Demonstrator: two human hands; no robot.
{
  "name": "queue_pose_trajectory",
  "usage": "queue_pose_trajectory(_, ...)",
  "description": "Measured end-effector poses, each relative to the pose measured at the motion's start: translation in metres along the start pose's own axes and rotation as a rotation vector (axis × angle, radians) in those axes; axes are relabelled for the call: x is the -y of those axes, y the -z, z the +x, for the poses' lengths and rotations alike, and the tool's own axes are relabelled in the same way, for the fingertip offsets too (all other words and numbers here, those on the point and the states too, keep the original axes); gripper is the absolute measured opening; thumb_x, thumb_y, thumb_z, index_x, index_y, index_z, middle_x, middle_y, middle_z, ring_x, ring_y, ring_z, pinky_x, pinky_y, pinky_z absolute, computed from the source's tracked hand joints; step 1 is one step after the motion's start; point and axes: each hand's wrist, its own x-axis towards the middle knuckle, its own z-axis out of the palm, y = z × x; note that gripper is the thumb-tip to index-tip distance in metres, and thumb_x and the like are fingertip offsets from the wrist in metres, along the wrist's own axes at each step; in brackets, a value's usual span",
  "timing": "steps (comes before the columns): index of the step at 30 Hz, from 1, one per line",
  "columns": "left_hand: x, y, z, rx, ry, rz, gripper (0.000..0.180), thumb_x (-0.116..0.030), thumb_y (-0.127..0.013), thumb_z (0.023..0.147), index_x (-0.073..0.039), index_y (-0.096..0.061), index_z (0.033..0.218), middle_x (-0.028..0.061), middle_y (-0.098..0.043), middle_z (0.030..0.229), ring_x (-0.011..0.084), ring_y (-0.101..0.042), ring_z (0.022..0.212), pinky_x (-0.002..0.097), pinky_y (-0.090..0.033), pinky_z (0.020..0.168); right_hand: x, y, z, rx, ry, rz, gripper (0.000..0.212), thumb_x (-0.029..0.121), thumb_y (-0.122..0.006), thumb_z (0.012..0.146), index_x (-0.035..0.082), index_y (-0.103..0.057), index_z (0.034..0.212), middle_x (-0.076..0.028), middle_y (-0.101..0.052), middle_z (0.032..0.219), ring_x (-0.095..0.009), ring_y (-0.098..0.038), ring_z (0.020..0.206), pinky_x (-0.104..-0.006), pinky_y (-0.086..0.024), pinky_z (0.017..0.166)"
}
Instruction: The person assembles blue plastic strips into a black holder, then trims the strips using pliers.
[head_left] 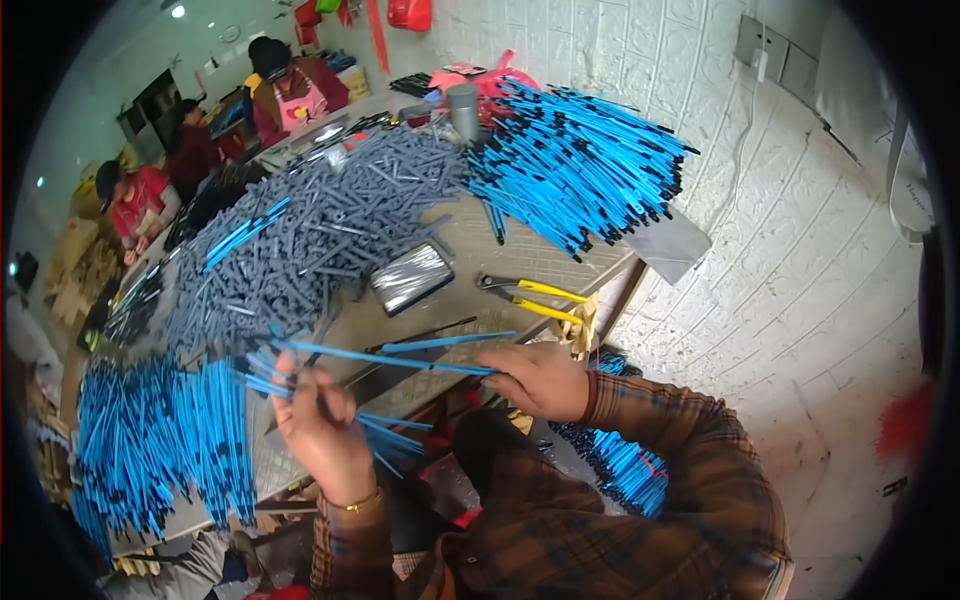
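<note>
Over the surface [465, 270], left hand [322, 435] clasps blue rods [393, 435]; right hand [542, 380] pinches one rod's end [400, 361] (slender stuff!), best guided lightly and straight.

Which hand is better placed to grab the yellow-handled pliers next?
Probably your right hand: it's nearer the pliers, though it touches one blue stick; your left hand holds several blue sticks.
</note>
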Motion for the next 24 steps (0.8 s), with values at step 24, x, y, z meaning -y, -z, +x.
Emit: queue_pose_trajectory(24, -0.008, 0.005, 0.009, 0.476, 0.411, -0.336, 0.035, -0.017, -0.051, 0.09, -0.003, -0.045, 0.121, 0.012, -0.058, 0.095, 0.0183, -0.056, 0.084, 0.0302, -0.045, 0.075, -0.147, 0.137, 0.112, -0.147, -0.26, -0.368, 0.02, 0.022, -0.049, 0.09, 0.003, -0.056, 0.095, -0.01, -0.058, 0.081, -0.021, -0.058, 0.077, -0.0328, -0.046, 0.067)
